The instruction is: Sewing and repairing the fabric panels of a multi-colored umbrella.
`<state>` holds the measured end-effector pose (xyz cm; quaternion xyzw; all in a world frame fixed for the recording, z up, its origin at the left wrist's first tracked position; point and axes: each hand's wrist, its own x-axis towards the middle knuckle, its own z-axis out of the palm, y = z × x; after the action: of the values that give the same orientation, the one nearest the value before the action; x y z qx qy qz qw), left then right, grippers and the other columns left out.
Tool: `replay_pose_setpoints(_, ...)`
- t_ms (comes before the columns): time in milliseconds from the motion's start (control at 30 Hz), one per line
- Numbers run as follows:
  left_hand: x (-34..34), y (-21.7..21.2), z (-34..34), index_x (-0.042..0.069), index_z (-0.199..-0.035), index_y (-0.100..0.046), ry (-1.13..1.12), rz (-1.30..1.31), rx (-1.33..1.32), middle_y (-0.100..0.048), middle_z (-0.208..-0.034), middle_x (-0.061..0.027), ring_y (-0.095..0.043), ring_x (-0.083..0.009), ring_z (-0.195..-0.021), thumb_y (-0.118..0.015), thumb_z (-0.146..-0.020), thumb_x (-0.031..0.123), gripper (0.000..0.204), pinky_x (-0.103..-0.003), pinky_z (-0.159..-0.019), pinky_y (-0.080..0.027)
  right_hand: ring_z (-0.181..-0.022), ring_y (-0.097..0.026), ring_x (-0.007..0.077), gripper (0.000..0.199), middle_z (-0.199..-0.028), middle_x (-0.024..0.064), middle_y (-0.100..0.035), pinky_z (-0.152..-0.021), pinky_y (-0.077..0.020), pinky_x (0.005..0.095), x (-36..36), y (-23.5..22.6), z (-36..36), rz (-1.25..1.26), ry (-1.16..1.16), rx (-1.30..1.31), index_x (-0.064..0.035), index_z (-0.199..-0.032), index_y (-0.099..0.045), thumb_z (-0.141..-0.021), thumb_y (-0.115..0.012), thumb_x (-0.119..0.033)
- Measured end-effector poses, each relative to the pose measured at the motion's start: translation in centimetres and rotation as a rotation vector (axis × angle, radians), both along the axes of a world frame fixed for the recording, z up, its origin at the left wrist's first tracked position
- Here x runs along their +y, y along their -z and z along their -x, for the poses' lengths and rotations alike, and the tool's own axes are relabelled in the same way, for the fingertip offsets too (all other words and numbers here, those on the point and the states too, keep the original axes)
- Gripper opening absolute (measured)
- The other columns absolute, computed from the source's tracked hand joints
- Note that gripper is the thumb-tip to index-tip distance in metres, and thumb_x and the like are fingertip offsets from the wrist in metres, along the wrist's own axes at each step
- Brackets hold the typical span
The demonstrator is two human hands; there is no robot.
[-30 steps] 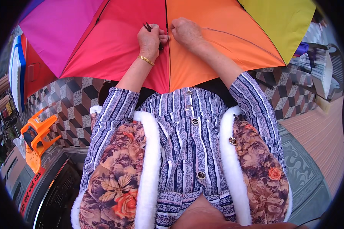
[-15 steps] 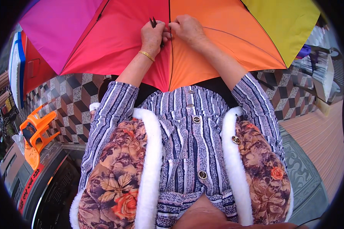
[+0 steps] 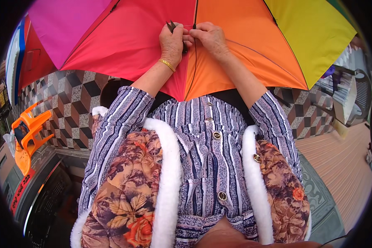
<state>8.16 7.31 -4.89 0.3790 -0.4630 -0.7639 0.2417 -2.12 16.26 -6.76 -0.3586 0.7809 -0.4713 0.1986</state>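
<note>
An open umbrella (image 3: 132, 49) with purple, red, orange and yellow panels spreads across my lap, its ribs facing me. In my left hand (image 3: 172, 46), closed, is a pair of small dark thread snips (image 3: 170, 27); two pointed tips stick up past the fingers. My right hand (image 3: 212, 40) pinches at a black joint on the rib (image 3: 195, 58) between the red and orange panels. A thin pale thread (image 3: 187, 26) seems to stretch between the two hands. Whether a needle is in the right fingertips is too small to see.
To the left stands an orange plastic chair (image 3: 31, 138) on the patterned tile floor (image 3: 76, 105). A red box-like thing (image 3: 36, 58) is behind it. On the right are a grey chair (image 3: 361, 89) and ridged paving (image 3: 343, 165).
Both hands and the umbrella have shifted slightly right in the view. The right fingers have come down a little at the rib joint, and a thread now shows between the hands.
</note>
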Motion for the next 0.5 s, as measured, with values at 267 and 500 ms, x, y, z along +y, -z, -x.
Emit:
replay_pose_setpoints(267, -0.2, -0.3, 0.2, 0.002, -0.089, -0.05, 0.029, 0.024, -0.026, -0.06, -0.071, -0.0088, -0.058, -0.0144, -0.051, -0.05, -0.09, 0.011, 0.009, -0.023, -0.043, -0.047, -0.078, -0.06, 0.0203, 0.024, -0.082, 0.011, -0.062, -0.071, -0.0466, 0.0298, 0.1, -0.7, 0.0, 0.054, 0.005, -0.191, 0.0006, -0.079, -0.066, -0.073, -0.068, -0.022)
replay_pose_setpoints(500, -0.5, -0.1, 0.3, 0.002, -0.088, -0.05, 0.025, 0.051, -0.038, -0.06, -0.07, -0.0086, -0.057, -0.0142, -0.051, -0.051, -0.09, 0.011, 0.009, -0.023, -0.044, -0.047, -0.079, -0.058, 0.013, 0.02, -0.085, 0.006, -0.061, -0.071, -0.0444, 0.0245, -0.5, -0.3, -0.1, 0.048, 0.006, -0.228, 0.0014, -0.082, -0.066, -0.074, -0.068, -0.017)
